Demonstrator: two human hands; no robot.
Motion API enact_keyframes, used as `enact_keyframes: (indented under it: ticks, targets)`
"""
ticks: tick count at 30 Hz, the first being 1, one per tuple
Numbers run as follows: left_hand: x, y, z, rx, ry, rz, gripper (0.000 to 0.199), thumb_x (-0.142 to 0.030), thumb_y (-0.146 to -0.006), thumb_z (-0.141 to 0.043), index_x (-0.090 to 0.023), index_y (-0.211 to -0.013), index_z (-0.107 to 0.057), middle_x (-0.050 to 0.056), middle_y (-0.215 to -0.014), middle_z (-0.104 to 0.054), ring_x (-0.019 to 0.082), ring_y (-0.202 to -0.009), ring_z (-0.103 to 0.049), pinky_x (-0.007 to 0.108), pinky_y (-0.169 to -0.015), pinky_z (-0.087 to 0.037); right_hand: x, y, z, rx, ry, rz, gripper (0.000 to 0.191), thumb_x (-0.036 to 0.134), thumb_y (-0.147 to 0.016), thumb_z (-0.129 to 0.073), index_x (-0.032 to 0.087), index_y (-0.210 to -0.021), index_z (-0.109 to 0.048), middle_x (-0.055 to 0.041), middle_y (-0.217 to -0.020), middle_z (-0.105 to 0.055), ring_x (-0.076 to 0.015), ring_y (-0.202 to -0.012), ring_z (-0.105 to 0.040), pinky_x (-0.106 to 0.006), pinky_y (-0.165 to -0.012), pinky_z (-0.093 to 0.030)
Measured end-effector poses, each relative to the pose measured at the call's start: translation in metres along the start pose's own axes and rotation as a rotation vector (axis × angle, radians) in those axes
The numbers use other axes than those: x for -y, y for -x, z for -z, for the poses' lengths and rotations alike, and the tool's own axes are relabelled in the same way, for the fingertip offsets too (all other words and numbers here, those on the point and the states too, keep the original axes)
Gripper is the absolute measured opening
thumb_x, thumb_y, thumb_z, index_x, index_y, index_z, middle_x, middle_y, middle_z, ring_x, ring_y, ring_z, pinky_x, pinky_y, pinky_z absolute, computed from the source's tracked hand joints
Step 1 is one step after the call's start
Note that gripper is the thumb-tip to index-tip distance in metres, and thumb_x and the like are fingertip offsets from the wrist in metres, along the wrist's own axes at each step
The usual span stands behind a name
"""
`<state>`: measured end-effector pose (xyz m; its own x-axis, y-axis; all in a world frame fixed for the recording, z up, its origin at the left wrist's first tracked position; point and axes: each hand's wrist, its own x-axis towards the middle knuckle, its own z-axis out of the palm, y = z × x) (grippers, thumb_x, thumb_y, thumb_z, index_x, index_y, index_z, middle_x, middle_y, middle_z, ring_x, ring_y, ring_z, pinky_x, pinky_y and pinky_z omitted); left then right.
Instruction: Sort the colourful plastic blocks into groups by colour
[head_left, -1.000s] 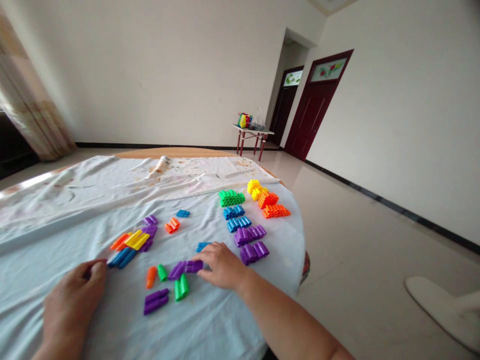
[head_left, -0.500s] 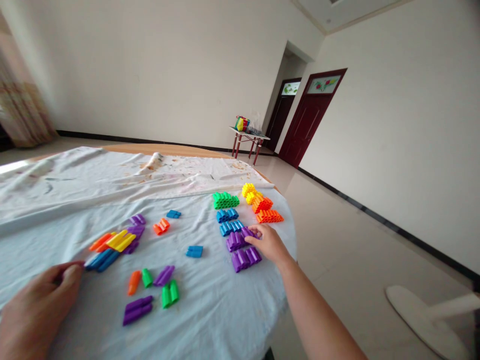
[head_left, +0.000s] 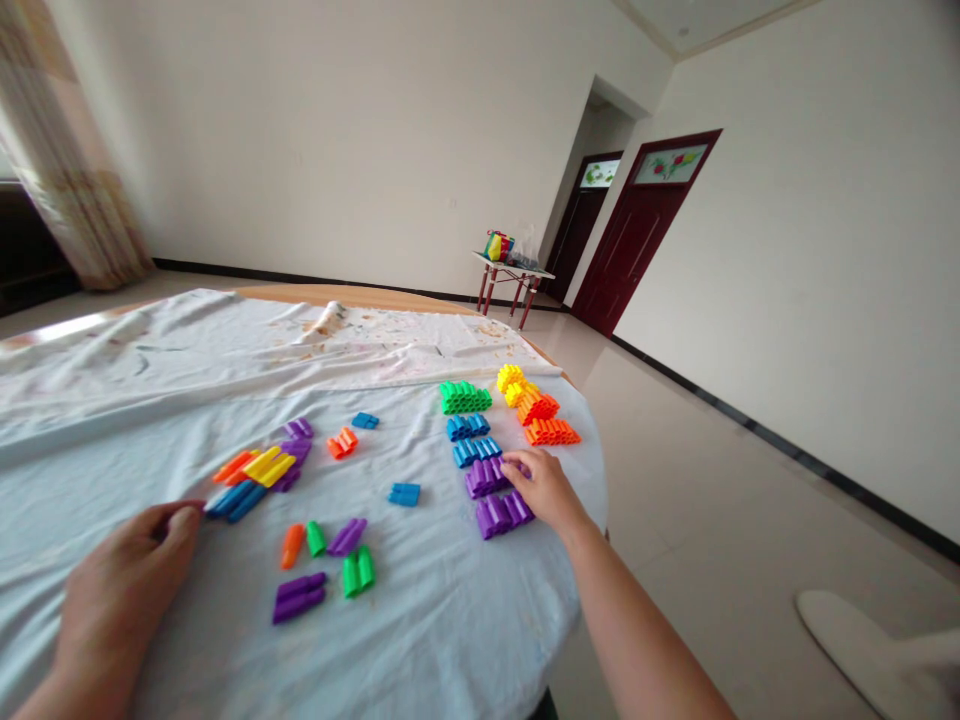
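Observation:
My left hand (head_left: 139, 575) is at the left, thumb and forefinger pinched beside the end of some blue plastic tube blocks (head_left: 236, 500); what lies between the fingertips is hidden. Yellow blocks (head_left: 268, 467), orange ones (head_left: 232, 466) and purple ones (head_left: 297, 450) are heaped against the blue. On the right, my right hand (head_left: 546, 490) has its fingers closed on the end of a purple block row (head_left: 484, 478). Another purple row (head_left: 504, 514) lies just nearer to me. Beyond are blue rows (head_left: 476, 451) and a green stack (head_left: 465, 398).
Yellow blocks (head_left: 511, 380) and orange rows (head_left: 553, 432) lie near the table's right edge. Loose blue (head_left: 404, 494), orange (head_left: 343, 443), green (head_left: 358, 572) and purple (head_left: 299, 598) blocks are scattered mid-table. A cloth (head_left: 420, 640) covers the table. A small table (head_left: 517, 268) stands by the doors.
The view has swung slightly left, so everything sits further right in it. The purple block at my right fingertips now rests against the row. My left hand stays by the blue blocks.

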<state>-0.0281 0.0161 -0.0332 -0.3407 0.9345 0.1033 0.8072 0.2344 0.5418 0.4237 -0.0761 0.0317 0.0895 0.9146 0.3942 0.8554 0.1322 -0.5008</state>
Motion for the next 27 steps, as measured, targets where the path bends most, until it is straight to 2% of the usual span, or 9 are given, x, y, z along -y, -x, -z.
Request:
enact_keyframes:
  ticks: [2, 4, 8, 10, 13, 16, 21, 27]
  targets:
    - [-0.015, 0.009, 0.01, 0.042, 0.021, 0.026, 0.049, -0.053, -0.079, -0.032, -0.023, -0.104, -0.062, 0.008, -0.094, -0.065, 0.024, -0.082, -0.058, 0.029, -0.064, -0.04, 0.016, 0.002, -0.001, -0.094, -0.035, 0.034, 0.018, 0.028, -0.087, -0.054, 0.019, -0.097, -0.067, -0.0062, -0.091, -0.067, -0.019, -0.088, -0.059, -0.032, -0.082, -0.044]
    - [-0.025, 0.014, 0.017, 0.057, 0.041, 0.039, 0.047, -0.05, -0.079, -0.034, -0.023, -0.104, -0.062, 0.009, -0.095, -0.065, 0.024, -0.087, -0.057, 0.028, -0.065, -0.039, 0.039, 0.006, -0.009, -0.119, -0.102, 0.098, 0.018, 0.027, -0.088, -0.052, 0.019, -0.098, -0.065, -0.0061, -0.093, -0.066, -0.0184, -0.09, -0.058, -0.032, -0.084, -0.044]
    - [-0.03, 0.016, 0.02, 0.048, 0.037, 0.045, 0.046, -0.05, -0.078, -0.035, -0.023, -0.105, -0.062, 0.009, -0.096, -0.064, 0.025, -0.091, -0.056, 0.029, -0.068, -0.039, 0.086, 0.013, -0.045, 0.052, -0.185, 0.269, 0.019, 0.022, -0.085, -0.057, 0.021, -0.103, -0.063, -0.0043, -0.099, -0.065, -0.017, -0.097, -0.056, -0.031, -0.09, -0.042]
    - [-0.028, 0.015, 0.02, 0.059, 0.024, 0.052, 0.048, -0.052, -0.078, -0.034, -0.024, -0.106, -0.061, 0.009, -0.098, -0.064, 0.026, -0.092, -0.056, 0.029, -0.069, -0.039, 0.1, 0.015, -0.066, 0.108, -0.137, 0.286, 0.027, 0.016, -0.082, -0.059, 0.022, -0.108, -0.062, -0.0044, -0.105, -0.063, -0.0179, -0.102, -0.054, -0.032, -0.092, -0.041]
    - [-0.027, 0.015, 0.021, 0.078, 0.005, 0.057, 0.05, -0.053, -0.078, -0.031, -0.024, -0.106, -0.06, 0.009, -0.1, -0.064, 0.027, -0.094, -0.056, 0.03, -0.07, -0.039, 0.103, 0.015, -0.09, 0.117, -0.022, 0.233, 0.039, 0.01, -0.078, -0.058, 0.022, -0.115, -0.059, -0.0057, -0.116, -0.058, -0.0204, -0.109, -0.049, -0.035, -0.094, -0.04]
    - [-0.028, 0.015, 0.022, 0.078, 0.022, 0.043, 0.05, -0.052, -0.078, -0.03, -0.023, -0.106, -0.06, 0.01, -0.1, -0.064, 0.026, -0.093, -0.056, 0.031, -0.071, -0.04, 0.096, 0.016, -0.103, 0.104, 0.048, 0.19, 0.042, 0.008, -0.079, -0.054, 0.023, -0.118, -0.057, -0.0063, -0.118, -0.056, -0.0208, -0.11, -0.048, -0.035, -0.094, -0.039]
    - [-0.025, 0.013, 0.02, 0.066, 0.035, 0.011, 0.051, -0.054, -0.079, -0.03, -0.022, -0.104, -0.061, 0.01, -0.096, -0.065, 0.026, -0.091, -0.058, 0.031, -0.071, -0.042, 0.091, 0.018, -0.105, 0.115, 0.031, 0.17, 0.036, 0.008, -0.08, -0.054, 0.024, -0.112, -0.06, -0.0059, -0.106, -0.06, -0.0198, -0.101, -0.052, -0.033, -0.088, -0.041]
    - [-0.017, 0.007, 0.016, 0.055, 0.01, -0.002, 0.053, -0.055, -0.079, -0.03, -0.021, -0.103, -0.063, 0.012, -0.099, -0.067, 0.029, -0.091, -0.059, 0.034, -0.069, -0.043, 0.093, 0.021, -0.102, 0.091, -0.063, 0.173, 0.033, 0.012, -0.076, -0.061, 0.023, -0.108, -0.061, -0.0055, -0.101, -0.061, -0.0202, -0.098, -0.054, -0.033, -0.089, -0.043]
